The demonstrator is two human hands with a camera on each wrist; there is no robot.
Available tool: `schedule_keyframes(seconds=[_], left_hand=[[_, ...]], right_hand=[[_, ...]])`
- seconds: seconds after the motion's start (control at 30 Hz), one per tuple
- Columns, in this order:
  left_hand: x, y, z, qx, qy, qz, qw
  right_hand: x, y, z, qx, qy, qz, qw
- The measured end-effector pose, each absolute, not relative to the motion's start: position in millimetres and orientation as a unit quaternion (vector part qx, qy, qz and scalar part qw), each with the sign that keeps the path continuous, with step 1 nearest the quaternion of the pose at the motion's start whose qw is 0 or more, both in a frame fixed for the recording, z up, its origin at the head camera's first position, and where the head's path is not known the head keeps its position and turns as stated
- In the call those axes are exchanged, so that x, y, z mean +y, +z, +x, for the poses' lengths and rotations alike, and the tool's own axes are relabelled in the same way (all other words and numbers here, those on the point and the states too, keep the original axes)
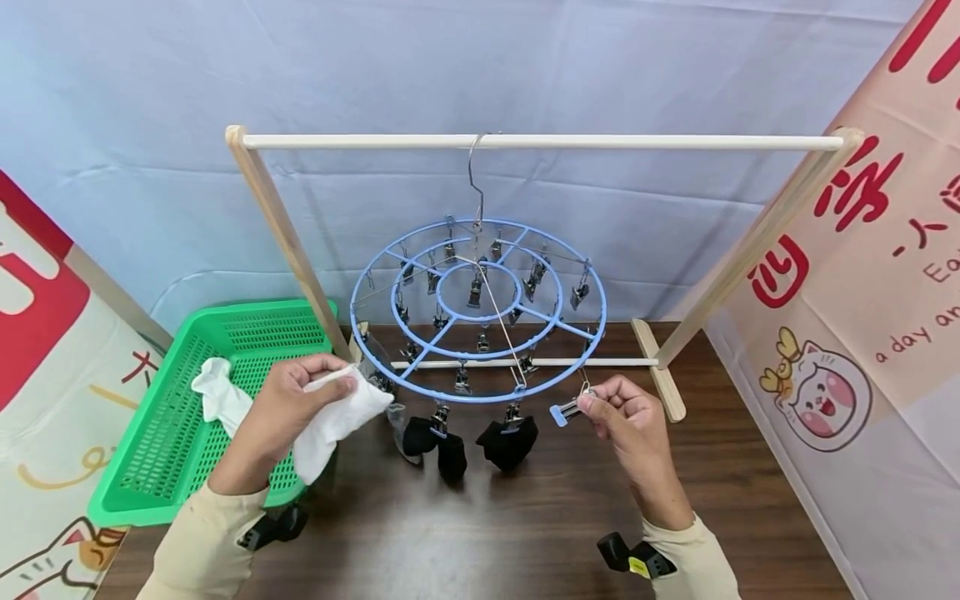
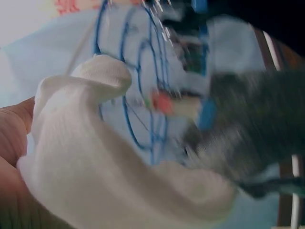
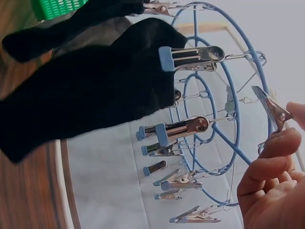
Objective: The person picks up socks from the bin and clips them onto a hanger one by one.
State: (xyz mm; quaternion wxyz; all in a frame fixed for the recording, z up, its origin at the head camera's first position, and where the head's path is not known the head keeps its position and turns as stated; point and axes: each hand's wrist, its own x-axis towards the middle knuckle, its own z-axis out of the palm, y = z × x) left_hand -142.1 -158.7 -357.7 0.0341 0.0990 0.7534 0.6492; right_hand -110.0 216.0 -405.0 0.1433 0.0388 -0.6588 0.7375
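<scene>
My left hand [image 1: 273,412] holds a white sock [image 1: 337,421] by its upper edge, at the left front of a round blue clip hanger [image 1: 480,399]. The sock hangs loosely and fills much of the left wrist view. On the other side, my right hand [image 1: 636,427] pinches a metal clip [image 1: 567,410] with blue tips, which dangles from the hanger's right front rim. No cloth shows in that clip. From the front clips hang black socks [image 1: 508,443], and a grey sock [image 2: 257,119] hangs nearer the left hand.
A wooden rack with a white rail [image 1: 360,142] carries the hanger by its hook. A green basket [image 1: 135,475] at the left contains another white sock [image 1: 225,396]. Several metal clips [image 3: 186,129] hang from the rings. Below lies a dark wooden table [image 1: 525,533].
</scene>
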Motion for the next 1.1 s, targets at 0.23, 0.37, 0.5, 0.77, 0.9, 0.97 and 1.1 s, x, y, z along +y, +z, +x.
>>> schedule_keyframes(seconds=[0.23, 0.37, 0.5, 0.77, 0.9, 0.97, 1.1], left_hand=[[-127, -355, -123, 0.781, 0.599, 0.172, 0.047], [-108, -360, -117, 0.775, 0.593, 0.211, 0.050], [-90, -363, -113, 0.774, 0.586, 0.232, 0.053], [-64, -370, -107, 0.776, 0.573, 0.258, 0.053], [-56, -372, -105, 0.774, 0.574, 0.262, 0.057], [-53, -373, -105, 0.773, 0.576, 0.261, 0.060], [-48, -375, -104, 0.770, 0.579, 0.259, 0.064]], right_hand=[[215, -405, -109, -0.616, 0.774, 0.075, 0.122], [215, -405, -109, -0.602, 0.787, 0.075, 0.112], [214, -407, -109, -0.581, 0.802, 0.082, 0.112], [210, -408, -108, -0.569, 0.808, 0.100, 0.114], [209, -406, -105, -0.576, 0.801, 0.117, 0.116], [208, -405, -104, -0.580, 0.797, 0.125, 0.117], [206, -403, -101, -0.584, 0.791, 0.142, 0.115]])
